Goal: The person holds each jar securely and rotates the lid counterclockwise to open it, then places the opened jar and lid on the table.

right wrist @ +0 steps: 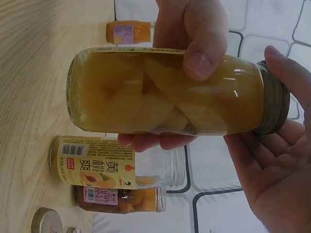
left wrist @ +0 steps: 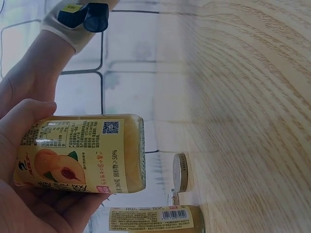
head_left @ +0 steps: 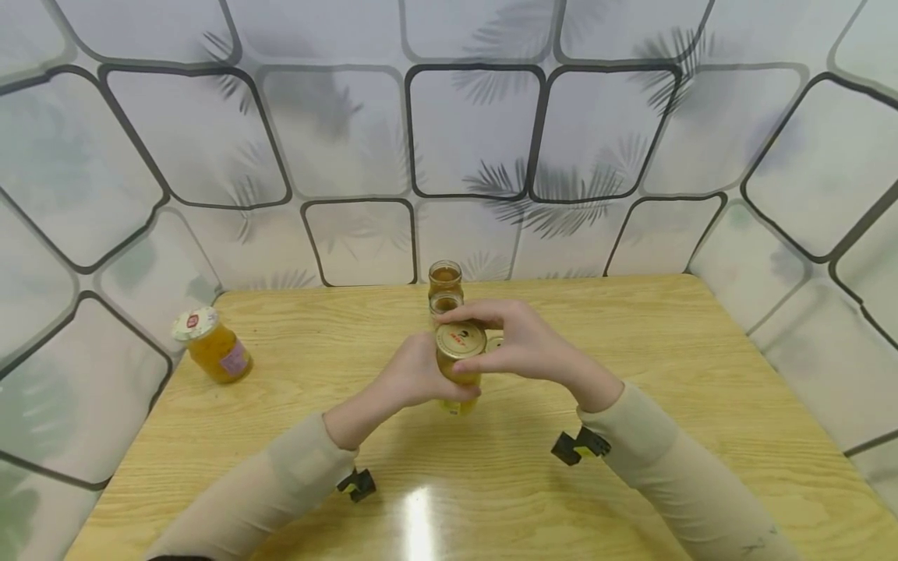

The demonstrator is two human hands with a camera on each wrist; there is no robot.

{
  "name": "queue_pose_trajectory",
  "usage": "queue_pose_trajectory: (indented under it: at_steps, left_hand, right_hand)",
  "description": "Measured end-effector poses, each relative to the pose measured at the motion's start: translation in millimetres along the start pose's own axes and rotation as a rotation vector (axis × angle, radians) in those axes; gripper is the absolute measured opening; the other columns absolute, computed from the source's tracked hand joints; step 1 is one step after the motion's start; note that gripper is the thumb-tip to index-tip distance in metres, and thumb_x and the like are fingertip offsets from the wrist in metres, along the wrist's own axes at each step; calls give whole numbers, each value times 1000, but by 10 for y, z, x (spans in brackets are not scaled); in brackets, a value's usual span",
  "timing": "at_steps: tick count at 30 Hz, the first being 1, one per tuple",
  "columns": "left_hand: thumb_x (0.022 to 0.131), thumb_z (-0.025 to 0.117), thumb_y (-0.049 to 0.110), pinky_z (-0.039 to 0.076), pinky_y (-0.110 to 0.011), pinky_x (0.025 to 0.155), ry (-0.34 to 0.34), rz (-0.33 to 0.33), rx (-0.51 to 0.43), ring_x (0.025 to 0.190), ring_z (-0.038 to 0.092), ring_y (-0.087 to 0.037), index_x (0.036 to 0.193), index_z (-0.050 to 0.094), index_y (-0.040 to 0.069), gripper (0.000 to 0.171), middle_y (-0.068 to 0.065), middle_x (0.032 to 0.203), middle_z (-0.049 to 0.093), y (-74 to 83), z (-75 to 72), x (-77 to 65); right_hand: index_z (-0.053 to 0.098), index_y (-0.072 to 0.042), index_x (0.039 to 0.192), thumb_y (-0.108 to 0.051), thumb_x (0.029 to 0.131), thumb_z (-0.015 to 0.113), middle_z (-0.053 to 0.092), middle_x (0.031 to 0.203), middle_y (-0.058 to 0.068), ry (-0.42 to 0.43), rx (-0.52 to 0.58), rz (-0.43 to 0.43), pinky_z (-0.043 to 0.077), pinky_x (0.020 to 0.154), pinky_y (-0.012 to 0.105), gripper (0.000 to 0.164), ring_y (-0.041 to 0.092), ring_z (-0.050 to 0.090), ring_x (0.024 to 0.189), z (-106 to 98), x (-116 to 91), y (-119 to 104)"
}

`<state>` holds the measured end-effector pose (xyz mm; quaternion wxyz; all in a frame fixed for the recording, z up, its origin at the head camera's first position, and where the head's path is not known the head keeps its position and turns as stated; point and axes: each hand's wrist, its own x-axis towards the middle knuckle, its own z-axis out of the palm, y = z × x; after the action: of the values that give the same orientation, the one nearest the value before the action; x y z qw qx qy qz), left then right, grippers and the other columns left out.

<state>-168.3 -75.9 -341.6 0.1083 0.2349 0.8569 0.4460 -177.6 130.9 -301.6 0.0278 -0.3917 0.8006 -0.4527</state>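
A tall glass jar of yellow peach pieces (right wrist: 160,97) is held off the table between both hands. My left hand (head_left: 417,370) wraps round the jar's body. At the top, my right hand (head_left: 515,343) grips the gold lid (head_left: 461,340) with thumb and fingers on opposite sides of its rim. The lid sits on the jar. The peach label (left wrist: 73,155) faces the left wrist camera. Just behind stand two lidless jars, one with a yellow peach label (right wrist: 97,162) and one with a pinkish label (right wrist: 100,195).
A loose gold lid (right wrist: 47,222) lies on the wooden table (head_left: 316,327) near the lidless jars, with a small item (right wrist: 74,229) beside it, too cut off to identify. Far left stands an orange-filled jar (head_left: 217,347) with a floral lid. Patterned walls (head_left: 470,132) enclose the table.
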Motion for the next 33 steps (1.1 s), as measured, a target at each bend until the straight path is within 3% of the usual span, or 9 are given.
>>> queue_pose_trajectory:
  at_steps: [7, 20, 33]
  left_hand:
    - [77, 95, 14, 61, -30, 86, -13, 30, -1, 97, 73, -17, 124, 69, 4, 55, -11, 113, 79, -23, 6, 11]
    - [76, 95, 13, 61, -32, 93, -16, 51, -8, 105, 74, -21, 131, 65, 3, 64, -12, 119, 77, -49, 21, 34]
    - [76, 96, 13, 59, -27, 88, -38, 62, 18, 96, 71, -14, 131, 63, 3, 65, -10, 116, 77, -50, 23, 31]
  right_hand:
    - [70, -1, 136, -3, 83, 90, 73, 136, 16, -11, 42, 3, 56, 110, 39, 57, 28, 70, 126, 5, -3, 32]
    - [70, -1, 135, 2, 80, 89, 71, 141, 16, -30, 123, 29, 56, 110, 32, 58, 31, 66, 132, -11, 4, 88]
    - [70, 0, 136, 1, 80, 90, 68, 144, 18, -65, 208, 72, 59, 104, 29, 59, 33, 64, 135, -37, -1, 120]
